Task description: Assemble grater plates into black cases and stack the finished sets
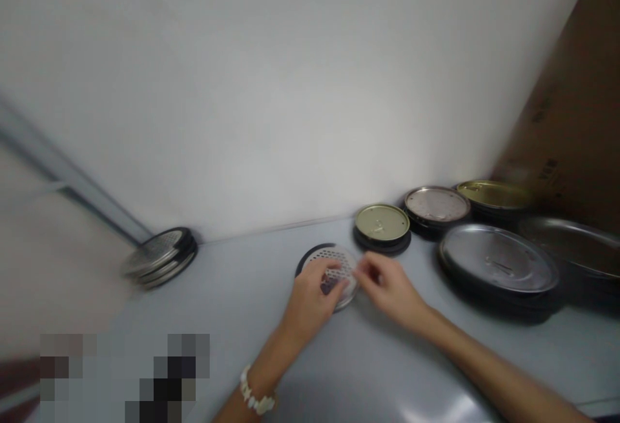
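Note:
A round perforated metal disc (334, 260) lies on a dark round base on the grey table (368, 358). My left hand (312, 297) rests on its near edge with the fingers curled around the rim; a pale bead bracelet is on that wrist. My right hand (387, 284) is at the disc's right edge, fingers pinched together against it. The picture is blurred, so the finer grip is unclear.
A stack of perforated discs (159, 258) sits at the back left by the wall. To the right are a gold lid on a dark base (382, 223), a silver lid (436, 203), another gold lid (491, 194), a large steel lid (498, 258) and a cardboard box (576, 106).

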### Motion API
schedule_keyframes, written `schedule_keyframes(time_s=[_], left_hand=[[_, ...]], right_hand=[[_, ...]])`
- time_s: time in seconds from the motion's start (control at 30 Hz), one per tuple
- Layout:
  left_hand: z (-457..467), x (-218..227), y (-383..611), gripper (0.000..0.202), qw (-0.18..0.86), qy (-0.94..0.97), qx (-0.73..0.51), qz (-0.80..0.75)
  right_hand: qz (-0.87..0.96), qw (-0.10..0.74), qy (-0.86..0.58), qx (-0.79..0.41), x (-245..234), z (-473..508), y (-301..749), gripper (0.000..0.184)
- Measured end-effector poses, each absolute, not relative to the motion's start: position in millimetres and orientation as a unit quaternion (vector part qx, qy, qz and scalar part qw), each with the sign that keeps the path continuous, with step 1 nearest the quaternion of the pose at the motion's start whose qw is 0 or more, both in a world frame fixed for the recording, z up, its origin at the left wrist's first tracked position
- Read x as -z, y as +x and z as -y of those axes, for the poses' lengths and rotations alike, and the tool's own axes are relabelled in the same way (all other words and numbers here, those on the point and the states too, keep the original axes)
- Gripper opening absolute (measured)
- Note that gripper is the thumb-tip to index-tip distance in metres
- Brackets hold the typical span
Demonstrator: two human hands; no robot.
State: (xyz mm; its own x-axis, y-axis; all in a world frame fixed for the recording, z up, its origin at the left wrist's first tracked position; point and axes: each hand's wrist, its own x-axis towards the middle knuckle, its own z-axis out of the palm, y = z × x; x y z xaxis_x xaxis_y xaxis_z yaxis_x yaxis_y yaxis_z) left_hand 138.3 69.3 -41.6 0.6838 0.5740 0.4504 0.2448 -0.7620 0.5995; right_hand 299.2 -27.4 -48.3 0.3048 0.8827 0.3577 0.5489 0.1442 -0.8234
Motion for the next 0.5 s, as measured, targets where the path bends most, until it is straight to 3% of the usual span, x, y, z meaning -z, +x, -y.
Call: schedule_keyframes(time_s=[0.1,0.23,0.37,0.5], left_hand=[[-68,42,137,0.034,0.239,0.888,-0.336,-0.205],[-63,41,138,0.020,0.243,0.904,-0.322,-0.145],[-65,42,140,0.032,0.244,0.893,-0.305,-0.224],[-76,44,136,0.050,0.171,0.905,-0.261,-0.288]], right_hand=[[0.557,0.517,-0.615,-0.211,48,28,297,0.022],[0.535,0.554,-0.573,-0.280,48,27,296,0.019],[0.467,0.622,-0.500,-0.382,45,26,302,0.025],[0.386,0.643,-0.472,-0.464,43,24,307,0.032]])
